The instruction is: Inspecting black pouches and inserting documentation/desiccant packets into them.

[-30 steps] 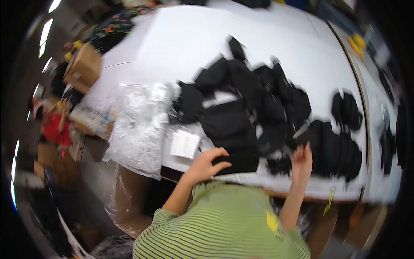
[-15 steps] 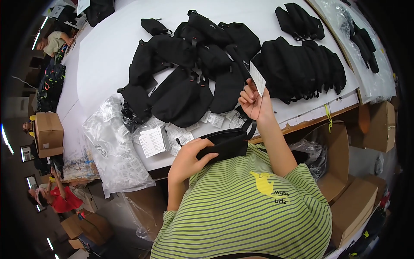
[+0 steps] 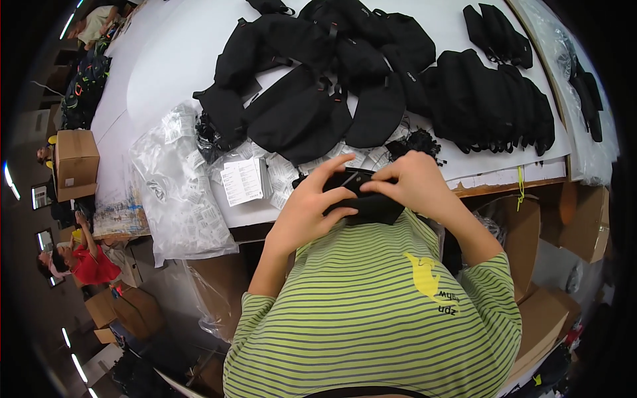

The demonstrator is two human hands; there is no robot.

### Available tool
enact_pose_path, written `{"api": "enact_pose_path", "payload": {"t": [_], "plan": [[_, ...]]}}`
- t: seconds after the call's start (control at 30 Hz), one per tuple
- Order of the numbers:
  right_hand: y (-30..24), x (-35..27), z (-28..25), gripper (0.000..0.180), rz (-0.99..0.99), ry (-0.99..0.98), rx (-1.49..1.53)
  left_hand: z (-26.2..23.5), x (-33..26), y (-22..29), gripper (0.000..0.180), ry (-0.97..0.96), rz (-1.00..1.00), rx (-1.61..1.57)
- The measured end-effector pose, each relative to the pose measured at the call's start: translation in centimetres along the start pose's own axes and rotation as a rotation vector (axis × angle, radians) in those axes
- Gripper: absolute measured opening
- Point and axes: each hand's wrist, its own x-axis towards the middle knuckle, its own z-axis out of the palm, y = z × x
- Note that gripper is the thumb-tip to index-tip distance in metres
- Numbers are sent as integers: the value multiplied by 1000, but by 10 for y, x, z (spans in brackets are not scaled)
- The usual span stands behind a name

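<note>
Close against my striped shirt I hold a small black pouch point(image 3: 377, 209), its mouth open toward the table. My left hand point(image 3: 306, 209) grips its left side, thumb outside, with the index finger raised over the rim. Thumb and fingers of my right hand point(image 3: 417, 186) are pinched together at the opening. What they hold is hidden; a thin greyish edge shows inside the mouth. Just beyond lies a heap of black pouches point(image 3: 298, 109). A stack of white printed cards point(image 3: 243, 182) sits left of my left hand, and black cords point(image 3: 418, 144) lie beyond my right hand.
A clear plastic bag of white tags point(image 3: 176, 199) hangs over the table's left front edge. Black pouches stand in a row point(image 3: 488, 106) at right. Cardboard boxes point(image 3: 577, 219) are below the table on the right. Other people, one in a red shirt point(image 3: 99, 268), are far left.
My right hand has come down from above the table to the pouch mouth. The white card it held up is out of sight. My view has shifted, so the table sits higher.
</note>
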Motion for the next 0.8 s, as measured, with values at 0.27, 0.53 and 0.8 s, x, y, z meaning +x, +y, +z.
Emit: {"api": "enact_pose_path", "payload": {"t": [0.27, 0.53, 0.8], "plan": [[-5, -26, -1, 28, -106, -165, -48, -10, 20, -35, 16, -420, -89, -402], [-8, -37, 12, 25, -282, -126, -166, 29, 65, -103, 35, -373, -400, 386], [0, -33, -2, 20, -304, 22, -248, -7, 57, -67, 18, 94, -288, -124]]}}
